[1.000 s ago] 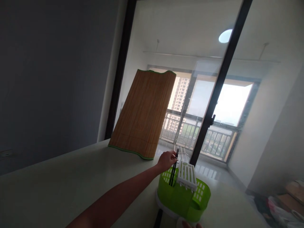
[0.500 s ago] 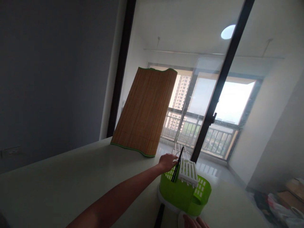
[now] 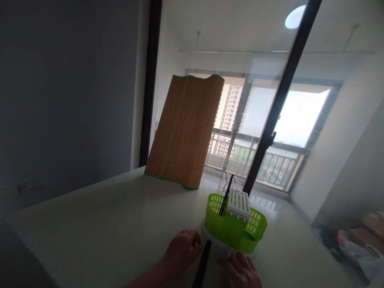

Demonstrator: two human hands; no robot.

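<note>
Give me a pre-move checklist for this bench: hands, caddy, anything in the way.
1. Green caddy upright on the table: ok.
2. Black sticks seated in the caddy: ok, they lean in the end nearer the bamboo mat.
3. Left hand off the caddy and sticks: ok, fingers loosely curled, nothing seen in it.
4. Right hand free: cannot tell, its fingers are at a white item by the caddy and the grip is hidden.
5. Space between the hands clear: not ok, a black bar is there.
6. Bamboo mat apart from the caddy: ok, it stands beyond with a gap.
</note>
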